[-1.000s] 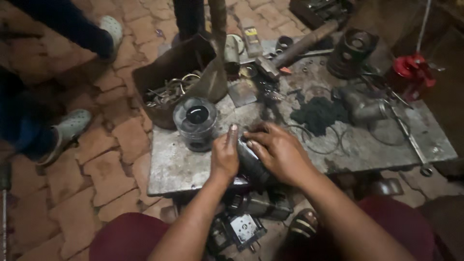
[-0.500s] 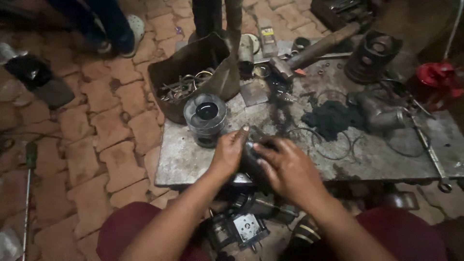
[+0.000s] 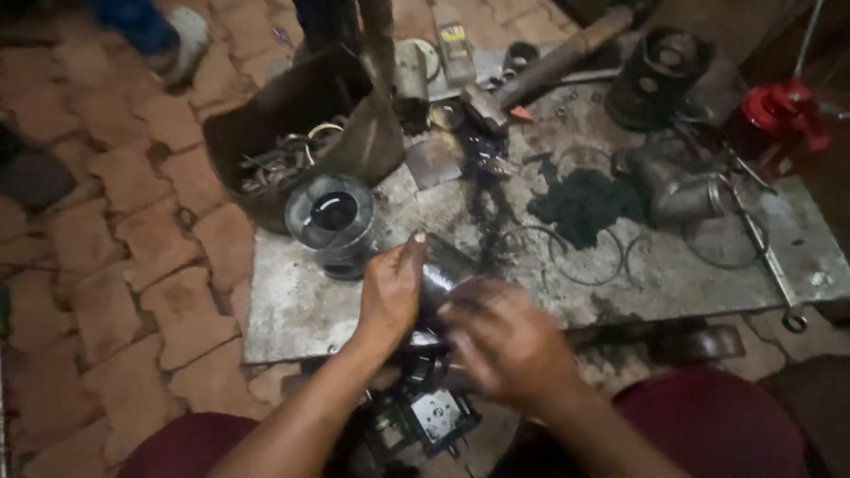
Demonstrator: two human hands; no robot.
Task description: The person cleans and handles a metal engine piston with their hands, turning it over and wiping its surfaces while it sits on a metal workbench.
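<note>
Head view: both hands work at the near edge of a low metal plate point(image 3: 673, 283) set on a brick floor point(image 3: 133, 292). Left hand point(image 3: 390, 296) wraps around the left side of a dark cylindrical metal part point(image 3: 443, 270), thumb up, fingers closed on it. Right hand point(image 3: 505, 341) is motion-blurred over the part's near end (looks clasped on it, but I cannot tell the exact grip). The part sits tilted, just over the plate's front edge, between the two hands.

Just left of the left hand stands a shiny piston point(image 3: 332, 221), upright, hollow top facing the camera, on the plate's left corner. Behind it, a battered dark metal container point(image 3: 301, 124) holds loose rings and small scrap.

Middle of the plate: a black oily rag point(image 3: 584, 204) with thin wire rings point(image 3: 584, 257) lying flat beside it. Right of the rag, a grey metal fitting point(image 3: 673, 190). Far side: a hammer point(image 3: 549, 66), a dark cylinder sleeve point(image 3: 660, 75), a red object point(image 3: 784, 111) at the right edge. A long wrench point(image 3: 766, 257) lies along the right side.

Below the plate's edge, between the person's knees, a small black mechanical piece point(image 3: 425, 416) sits on the ground. A shoe point(image 3: 181, 35) of another person shows top left.
</note>
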